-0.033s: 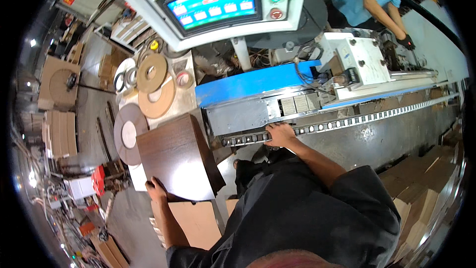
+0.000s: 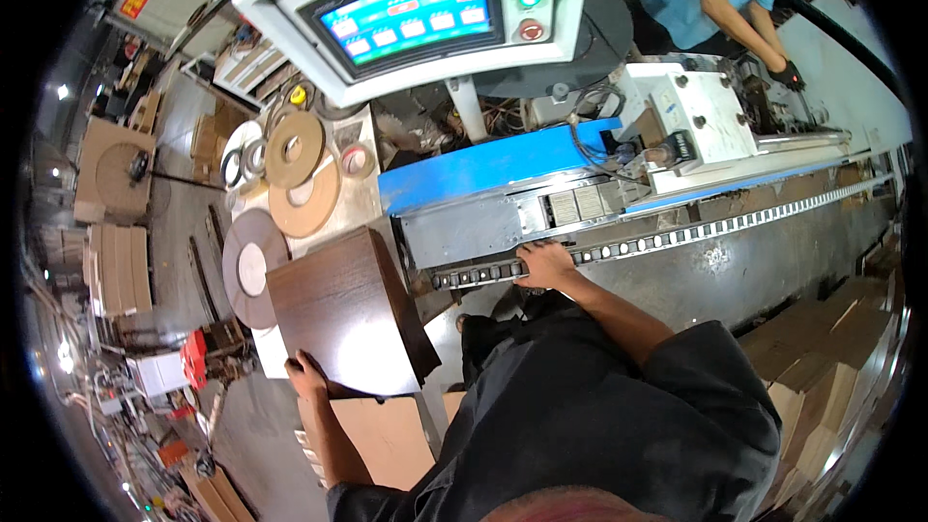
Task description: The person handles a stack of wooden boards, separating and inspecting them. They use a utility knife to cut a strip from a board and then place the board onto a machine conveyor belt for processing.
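Observation:
My left hand (image 2: 307, 374) is at the near left corner of a stack of dark brown, wood-grained panels (image 2: 338, 304), its fingers bent over the edge. Glare brightens the glossy top panel. Further right, my right hand (image 2: 546, 264) grips the roller rail (image 2: 483, 274) along the front of the edge-banding machine, with the fingers curled over its far side. Beyond that hand lie the machine's grey metal bed (image 2: 459, 230) and long blue cover (image 2: 498, 164).
A control panel with a lit screen (image 2: 406, 14) stands above the machine. Rolls of edge tape (image 2: 253, 256) lie on a pale table to the left. At the far right a co-worker in a blue shirt (image 2: 681, 0) leans over the machine. Cardboard boxes (image 2: 812, 358) stand at right.
The whole view has shifted very slightly. Both hands keep their places on the panels and the rail.

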The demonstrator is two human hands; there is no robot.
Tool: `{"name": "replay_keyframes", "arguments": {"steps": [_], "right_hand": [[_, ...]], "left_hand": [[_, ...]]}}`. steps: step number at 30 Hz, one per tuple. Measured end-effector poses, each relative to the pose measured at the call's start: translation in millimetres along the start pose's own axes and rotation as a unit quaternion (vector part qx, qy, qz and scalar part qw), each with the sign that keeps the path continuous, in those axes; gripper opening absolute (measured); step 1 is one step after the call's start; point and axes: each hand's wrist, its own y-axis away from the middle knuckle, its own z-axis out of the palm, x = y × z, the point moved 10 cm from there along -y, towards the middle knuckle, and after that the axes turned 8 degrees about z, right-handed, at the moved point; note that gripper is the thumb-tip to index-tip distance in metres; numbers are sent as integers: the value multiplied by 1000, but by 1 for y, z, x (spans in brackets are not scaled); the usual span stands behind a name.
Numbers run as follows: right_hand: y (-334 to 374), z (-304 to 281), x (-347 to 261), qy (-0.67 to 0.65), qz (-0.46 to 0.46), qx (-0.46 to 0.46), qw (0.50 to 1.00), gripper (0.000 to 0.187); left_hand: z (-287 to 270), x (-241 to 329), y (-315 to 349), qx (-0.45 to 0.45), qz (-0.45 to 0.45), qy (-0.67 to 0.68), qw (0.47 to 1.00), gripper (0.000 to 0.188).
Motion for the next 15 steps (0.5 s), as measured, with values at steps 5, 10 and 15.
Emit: {"name": "replay_keyframes", "arguments": {"steps": [5,10,15], "right_hand": [[0,-1,0,0,0,7,1000,70],[2,1,4,-15,8,-6,1000,71],[2,-1,1,-15,-5,13,1000,73]], "left_hand": [[1,-12,-3,-4,-8,-25,1000,67],[4,-3,-3,-18,-11,-30,999,71],[-3,-3,-1,1,-2,-30,1000,71]]}}
